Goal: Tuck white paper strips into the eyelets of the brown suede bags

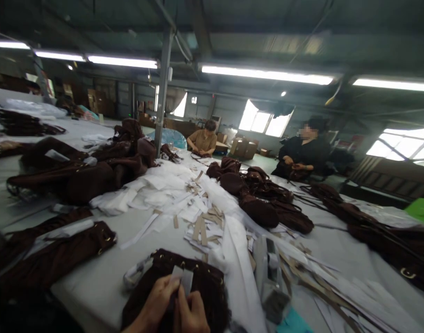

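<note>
A dark brown bag (208, 282) with small gold-coloured eyelets along its top edge lies on the table in front of me. Over it, my left hand (161, 296) pinches a whitish translucent strip (177, 272) between thumb and fingers. My right hand (193, 312) is closed beside it, its fingertips at a second part of the whitish material (187, 280); whether both are one piece I cannot tell. Clear wrapping (137, 273) shows at the bag's left side. A grey tape dispenser (272, 277) stands to the right of the bag.
More brown bags lie left (69, 247), in a left heap (94, 175) and in a right pile (260, 199). Paper strips (201, 226) and white sheets (163, 182) cover the middle. A metal post (163, 92) rises beyond. Two people, one seated (203, 138) and one in black (302, 150), handle things across the table.
</note>
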Demonstrator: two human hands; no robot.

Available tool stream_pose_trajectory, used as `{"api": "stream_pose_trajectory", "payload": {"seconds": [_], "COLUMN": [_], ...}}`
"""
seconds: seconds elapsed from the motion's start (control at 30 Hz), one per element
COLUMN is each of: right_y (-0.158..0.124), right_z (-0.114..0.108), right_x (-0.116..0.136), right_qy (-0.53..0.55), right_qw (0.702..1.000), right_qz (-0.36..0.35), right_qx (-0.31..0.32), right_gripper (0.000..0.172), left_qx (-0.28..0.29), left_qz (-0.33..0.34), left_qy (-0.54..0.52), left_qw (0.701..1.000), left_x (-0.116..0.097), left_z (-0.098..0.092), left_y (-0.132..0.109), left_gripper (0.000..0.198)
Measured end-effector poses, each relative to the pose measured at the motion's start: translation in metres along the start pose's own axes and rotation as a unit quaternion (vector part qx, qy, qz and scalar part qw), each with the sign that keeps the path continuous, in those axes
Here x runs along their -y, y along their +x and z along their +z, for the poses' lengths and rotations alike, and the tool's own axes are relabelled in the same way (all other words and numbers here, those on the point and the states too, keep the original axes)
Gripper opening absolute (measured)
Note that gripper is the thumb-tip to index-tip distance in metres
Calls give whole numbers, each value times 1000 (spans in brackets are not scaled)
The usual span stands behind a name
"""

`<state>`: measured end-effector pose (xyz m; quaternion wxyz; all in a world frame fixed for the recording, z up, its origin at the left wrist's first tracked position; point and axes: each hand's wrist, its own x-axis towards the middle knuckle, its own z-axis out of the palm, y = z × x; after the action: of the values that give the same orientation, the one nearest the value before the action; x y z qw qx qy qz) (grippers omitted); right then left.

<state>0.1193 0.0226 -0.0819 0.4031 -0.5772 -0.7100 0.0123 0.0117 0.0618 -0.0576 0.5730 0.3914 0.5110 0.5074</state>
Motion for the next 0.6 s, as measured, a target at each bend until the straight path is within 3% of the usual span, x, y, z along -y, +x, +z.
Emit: {"api": "stream_pose_trajectory", "payload": {"seconds": [0.13,0.23,0.33,0.4,0.47,0.6], "right_y": [1,11,25,36,47,59], "right_z": [-16,-31,-32,-27,-22,-16], "right_x": [9,10,0,-9,-14,-14], "right_qy": [82,224,355,408,437,463], "right_qw": [992,966,881,820,792,772], "right_qz": [-21,77,299,383,388,367], "right_qx": [93,107,90,121,175,233], "right_gripper": [30,28,40,46,50,47], "left_qx": [49,57,74,79,69,54], "left_qz": [11,-20,-54,-34,10,63], "left_qy": [-13,-53,-59,-37,-5,99], "left_qw": [999,997,994,996,998,992], "left_x": [-10,-8,-3,0,1,0], "left_z": [-3,-2,-2,-3,-6,-12], "left_y": [-6,-5,-3,-3,-3,-3], "left_gripper": [28,30,33,34,33,30]}}
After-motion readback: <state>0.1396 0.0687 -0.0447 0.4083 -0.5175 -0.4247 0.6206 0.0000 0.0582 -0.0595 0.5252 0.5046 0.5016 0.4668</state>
